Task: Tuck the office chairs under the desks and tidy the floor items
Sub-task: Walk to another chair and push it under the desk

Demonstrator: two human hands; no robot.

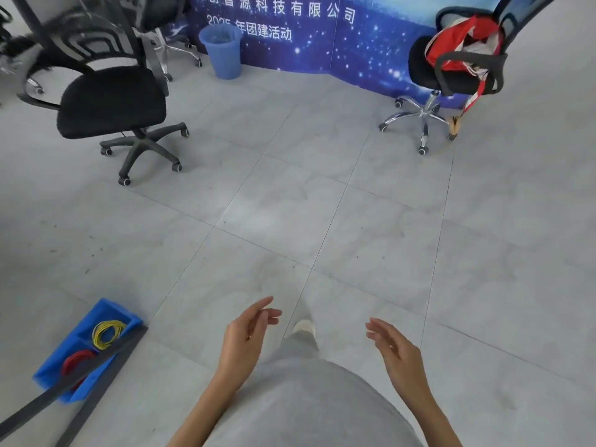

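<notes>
Head view of a tiled floor (322, 195). At the far wall we read white characters on a starry blue banner (322, 37): "科技有限公司" above "年团建活动", preceded by a partly hidden "202…". A blue waste bin (222, 50) stands just before it. At far left we see a black office chair (109, 98) on a black five-star base; at far right a second office chair (451, 69) on a chrome base carries a red bag (461, 43). Between the chairs and us lies broad open floor. At near left a blue tray (48, 366) holds yellow (108, 332) and red coils (75, 359), partly crossed by a grey frame bar (74, 379). Our left hand (245, 337) and right hand (393, 350) hover with fingers relaxed and apart, each grip holding nothing.
</notes>
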